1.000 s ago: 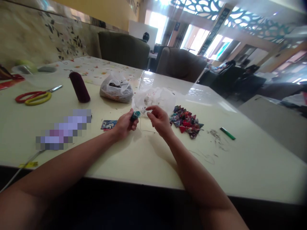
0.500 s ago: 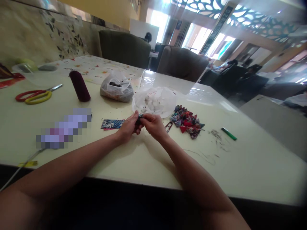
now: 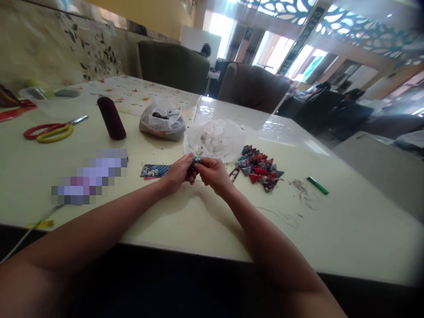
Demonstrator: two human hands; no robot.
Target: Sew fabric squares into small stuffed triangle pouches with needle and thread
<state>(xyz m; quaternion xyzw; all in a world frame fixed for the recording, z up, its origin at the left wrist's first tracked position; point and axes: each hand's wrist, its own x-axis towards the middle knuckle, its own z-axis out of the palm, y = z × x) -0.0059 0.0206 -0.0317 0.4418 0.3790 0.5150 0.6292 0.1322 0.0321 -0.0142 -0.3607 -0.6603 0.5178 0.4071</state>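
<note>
Both hands meet over the table, in front of a white plastic bag [image 3: 215,138] with white stuffing. My left hand [image 3: 179,173] is closed on a small teal and dark fabric piece [image 3: 196,160]. My right hand [image 3: 213,172] pinches the same piece from the right. Beside my left hand lies a blue wave-patterned fabric strip [image 3: 154,171], partly covered by it. A small red clip-like tool [image 3: 234,174] rests by my right hand. Farther right is a pile of colourful triangular fabric pieces [image 3: 260,168].
Red and yellow scissors [image 3: 54,132], a dark purple cylinder [image 3: 111,118] and a filled plastic bag [image 3: 162,121] stand or lie to the left and back. A green object [image 3: 317,185] and loose threads [image 3: 300,187] lie right. Chairs stand behind the table [image 3: 205,225].
The small fabric piece has turned between my fingers and shows more teal. Both hands stay in nearly the same place, while the view has shifted slightly.
</note>
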